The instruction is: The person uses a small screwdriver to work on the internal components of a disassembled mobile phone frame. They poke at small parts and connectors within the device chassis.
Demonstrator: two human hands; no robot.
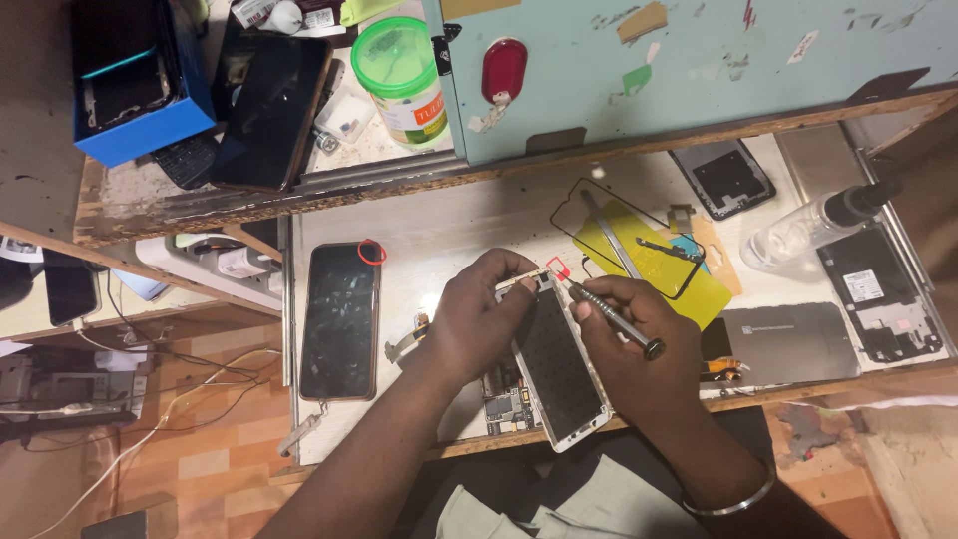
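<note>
Left hand [477,317] fingers [519,289] are curled together, clamped on the far end of a white-framed dismantled phone with a dark inner panel [557,364], thumb on its left edge. Right hand [627,344] fingers [589,304] are pinched shut round a slim metal screwdriver with a round end cap [614,319]; its tip sits at the phone's far right corner, beside a small red-edged tab [556,268]. The phone lies tilted at the near edge of the pale wooden workbench [449,225], between the two hands, its near end overhanging the edge. A silver bangle [733,499] sits on the right wrist.

Just under the phone's left side is a green circuit board [507,404]. Left of the hands lies a black smartphone with a cracked-looking screen [341,319], a red ring [371,252] at its far right corner. Far right of the hands is a yellow plastic sheet [684,284] with a thin black screen frame [624,240] and a metal tweezer [611,235] on it. Right again: a grey flat metal plate [788,341], a clear plastic bottle with black cap [813,225], two black phone back shells [883,294] [725,178].

On the upper shelf, far left: a blue cardboard box [140,130], a dark tablet-like phone [269,100], a green-lidded plastic jar [399,65]. A pale blue painted panel [699,60] carries a red oval piece [504,70].
</note>
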